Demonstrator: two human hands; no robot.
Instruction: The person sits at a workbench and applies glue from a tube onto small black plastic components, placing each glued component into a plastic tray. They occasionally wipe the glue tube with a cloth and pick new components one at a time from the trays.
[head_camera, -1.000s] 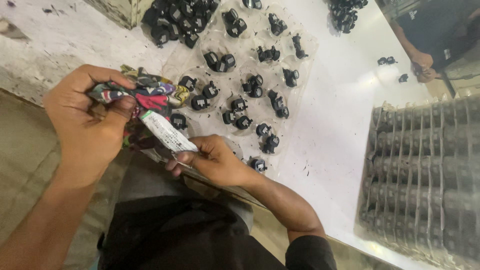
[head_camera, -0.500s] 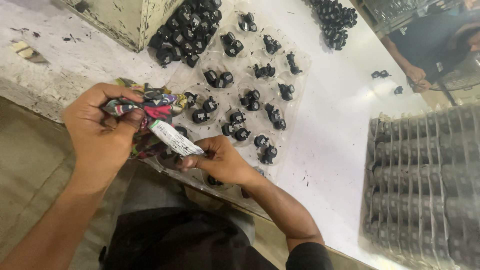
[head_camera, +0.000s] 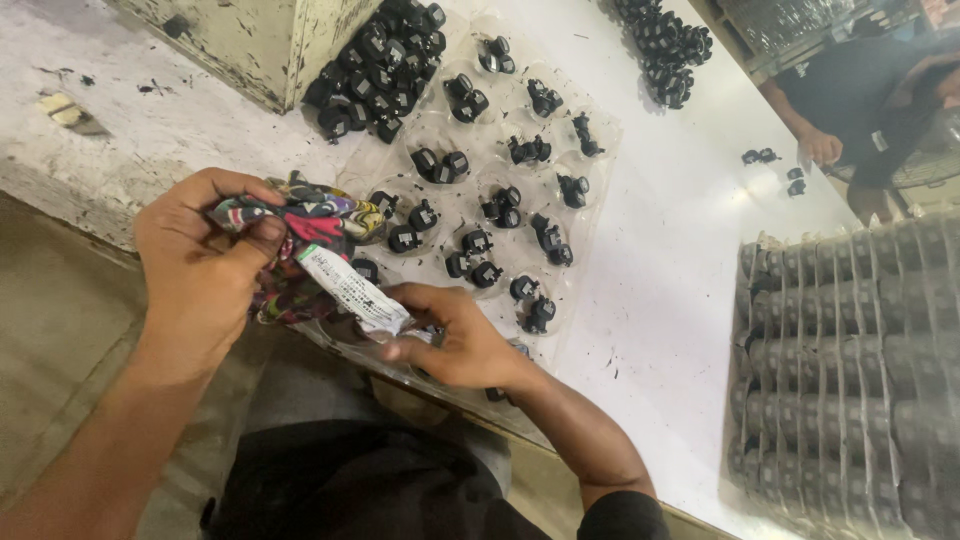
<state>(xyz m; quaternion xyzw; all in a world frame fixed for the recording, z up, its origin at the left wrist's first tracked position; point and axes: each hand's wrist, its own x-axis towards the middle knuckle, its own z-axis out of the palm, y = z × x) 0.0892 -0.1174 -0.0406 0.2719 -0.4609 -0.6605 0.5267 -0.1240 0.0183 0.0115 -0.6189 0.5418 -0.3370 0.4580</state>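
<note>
My left hand (head_camera: 205, 265) grips a bunched multicoloured cloth (head_camera: 310, 225) at the near edge of the white table (head_camera: 660, 260). My right hand (head_camera: 450, 335) pinches the lower end of a small white tube (head_camera: 350, 290) that sticks up and left into the cloth. Both hands hover over the near corner of a clear plastic tray (head_camera: 590, 215). The tray's round pockets hold small black parts (head_camera: 470, 255), mostly two per pocket.
A heap of loose black parts (head_camera: 375, 65) lies against a worn metal box (head_camera: 250, 40) at the back left. Another heap (head_camera: 665, 40) lies farther back. A stacked tray of dark parts (head_camera: 850, 380) is on the right. Another person's hand (head_camera: 822, 148) rests at the far right.
Both hands with the cloth and tube have shifted slightly right and down in view as the camera moved. The grip on each looks the same.
</note>
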